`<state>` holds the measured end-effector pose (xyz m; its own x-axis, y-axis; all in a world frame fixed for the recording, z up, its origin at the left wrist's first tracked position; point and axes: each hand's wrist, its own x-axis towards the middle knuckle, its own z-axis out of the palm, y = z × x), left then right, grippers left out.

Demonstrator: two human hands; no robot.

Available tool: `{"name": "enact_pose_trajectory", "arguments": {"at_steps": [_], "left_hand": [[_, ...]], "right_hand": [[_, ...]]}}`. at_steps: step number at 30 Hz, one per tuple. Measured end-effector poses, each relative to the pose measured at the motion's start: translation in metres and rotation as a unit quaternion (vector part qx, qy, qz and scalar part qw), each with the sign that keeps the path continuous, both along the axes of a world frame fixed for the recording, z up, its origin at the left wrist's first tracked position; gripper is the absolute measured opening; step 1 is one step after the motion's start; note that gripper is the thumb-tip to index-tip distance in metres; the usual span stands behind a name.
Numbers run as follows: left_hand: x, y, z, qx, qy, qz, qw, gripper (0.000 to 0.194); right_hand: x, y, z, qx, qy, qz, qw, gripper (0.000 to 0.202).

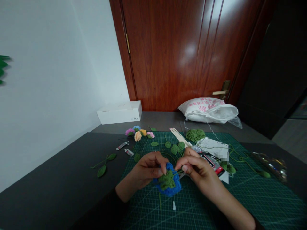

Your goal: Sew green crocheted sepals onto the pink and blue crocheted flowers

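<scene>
Above the cutting mat, my left hand (151, 167) grips a blue crocheted flower (171, 190) by its edge. The flower's green crocheted base (167, 180) faces me. To its right, my right hand (195, 166) is closed in a pinch on thin green yarn (178, 171) running from the flower. Something grey below those fingers is partly hidden. On the mat under the flower lies a small white cap (174, 205), with a green strand (160, 201) to its left. Several crocheted leaves (177, 147) lie beyond my hands.
Small crocheted flowers (137, 136) and two glue tubes (122, 145) lie at the left of the green cutting mat (240, 195). Behind are a white box (120, 112), green yarn ball (195, 135) and white bag (208, 110). A ruler (179, 137) and paper (213, 146) lie mid-right.
</scene>
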<state>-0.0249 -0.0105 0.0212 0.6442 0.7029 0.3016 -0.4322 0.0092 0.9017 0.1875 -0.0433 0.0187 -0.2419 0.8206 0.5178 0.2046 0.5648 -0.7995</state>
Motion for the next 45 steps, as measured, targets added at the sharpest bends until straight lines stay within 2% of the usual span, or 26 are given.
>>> {"name": "enact_pose_trajectory", "arguments": {"at_steps": [11, 14, 20, 26, 30, 39, 45], "left_hand": [[0.0, 0.004, -0.007, 0.03, -0.04, -0.017, 0.999, 0.017], [0.001, 0.003, -0.006, 0.03, -0.039, -0.005, 0.999, 0.017], [0.003, 0.002, -0.002, 0.04, -0.067, -0.021, 0.997, 0.012], [0.002, 0.003, -0.004, 0.04, -0.054, -0.008, 0.998, 0.02], [0.003, 0.002, -0.004, 0.025, -0.058, -0.012, 0.998, 0.02], [0.006, -0.002, 0.0, 0.008, -0.069, -0.023, 0.997, 0.015], [0.006, -0.001, -0.001, -0.008, -0.061, -0.013, 0.998, 0.019]], "right_hand": [[0.002, 0.0, 0.002, -0.026, 0.0, 0.021, 0.999, 0.031], [0.003, 0.0, 0.002, -0.03, 0.012, 0.026, 0.999, 0.033], [0.001, 0.0, 0.001, -0.036, 0.015, 0.034, 0.999, 0.031], [-0.007, 0.001, -0.004, -0.054, 0.005, 0.051, 0.997, 0.022], [-0.01, 0.002, -0.006, -0.063, 0.012, 0.054, 0.996, 0.023], [-0.011, 0.003, -0.007, -0.038, 0.022, 0.056, 0.997, 0.037], [-0.011, 0.002, -0.006, -0.012, 0.023, 0.043, 0.999, 0.037]]}}
